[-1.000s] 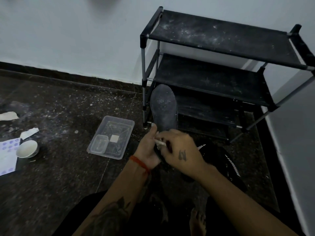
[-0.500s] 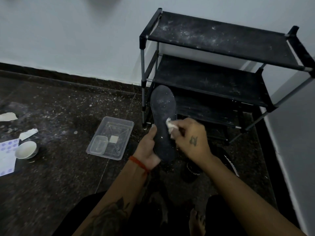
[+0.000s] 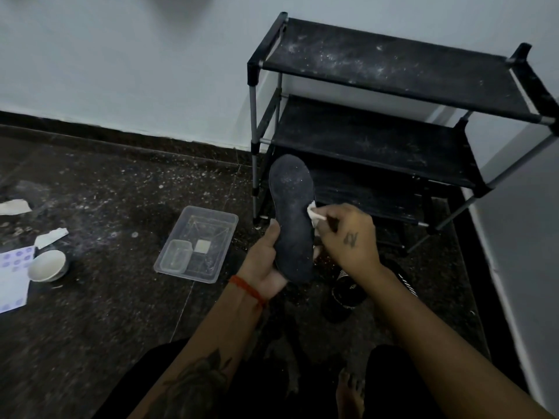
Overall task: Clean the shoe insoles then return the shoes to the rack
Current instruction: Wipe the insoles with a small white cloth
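Wiping a dark insole before the black fabric-shelved shoe rack [image 3: 393,68]

Left hand [image 3: 266,264] grips the dusty dark foam insole [image 3: 292,219] at its heel; right hand [image 3: 348,237] pinches a small white wipe [image 3: 314,213] against its edge.

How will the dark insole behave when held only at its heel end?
The insole looks thin and flat, so probably light. It stands up from the left hand without drooping, so likely fairly stiff, though it may flex where the right hand presses the white wipe.

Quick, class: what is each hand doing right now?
Left hand: holds the black insole.
Right hand: pinches a white wipe against the insole.
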The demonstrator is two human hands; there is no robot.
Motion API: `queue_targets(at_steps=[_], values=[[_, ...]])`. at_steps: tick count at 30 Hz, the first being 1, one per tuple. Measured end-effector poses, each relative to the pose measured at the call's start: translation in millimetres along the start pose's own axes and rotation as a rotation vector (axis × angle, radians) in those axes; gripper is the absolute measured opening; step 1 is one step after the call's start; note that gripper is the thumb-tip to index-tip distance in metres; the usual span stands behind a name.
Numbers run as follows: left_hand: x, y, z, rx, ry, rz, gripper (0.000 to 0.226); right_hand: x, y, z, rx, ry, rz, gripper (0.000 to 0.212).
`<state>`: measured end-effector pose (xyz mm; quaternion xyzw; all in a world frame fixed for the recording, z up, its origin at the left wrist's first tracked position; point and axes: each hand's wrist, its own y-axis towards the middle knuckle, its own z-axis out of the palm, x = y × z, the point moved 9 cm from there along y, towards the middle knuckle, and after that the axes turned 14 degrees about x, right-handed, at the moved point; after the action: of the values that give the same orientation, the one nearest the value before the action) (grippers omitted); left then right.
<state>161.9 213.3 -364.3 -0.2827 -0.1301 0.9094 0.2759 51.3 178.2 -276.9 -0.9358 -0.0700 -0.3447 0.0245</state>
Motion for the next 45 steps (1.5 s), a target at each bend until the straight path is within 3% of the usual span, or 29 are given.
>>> queue_targets(at_steps=[7,12,17,20,23,29,34,36,39,42,45], values=[[2,0,-7,-0.012,0.055,-0.056,0.061,52,-36,47,0.317,-0.043,-0.241,0.010],[1,-1,0,0.015,0.032,-0.027,0.049,28,-16,32,0.224,-0.236,-0.130,0.019],[-2,0,0,0.024,0.054,0.005,0.045,14,-9,7,0.075,-0.024,-0.016,0.017],[-3,1,-1,0.046,0.052,-0.011,0.046,35,-22,17,0.178,0.072,-0.110,0.019],[1,0,-1,0.046,0.067,-0.057,0.054,53,-39,45,0.333,-0.029,-0.183,0.023],[3,4,-6,0.025,0.060,-0.053,0.052,44,-32,41,0.369,-0.188,-0.169,0.022],[2,4,-6,0.036,0.087,-0.017,0.039,26,-20,16,0.207,-0.255,-0.040,0.024],[0,5,-3,0.072,0.098,-0.006,0.038,24,-19,6,0.135,-0.141,-0.023,0.025],[0,3,1,0.078,0.080,-0.024,0.044,36,-27,24,0.269,-0.012,-0.104,0.026],[1,2,0,0.066,0.087,-0.043,0.054,46,-34,46,0.451,-0.074,-0.188,0.024],[3,2,-1,0.048,0.068,-0.069,0.055,45,-34,45,0.524,-0.142,-0.209,0.022]])
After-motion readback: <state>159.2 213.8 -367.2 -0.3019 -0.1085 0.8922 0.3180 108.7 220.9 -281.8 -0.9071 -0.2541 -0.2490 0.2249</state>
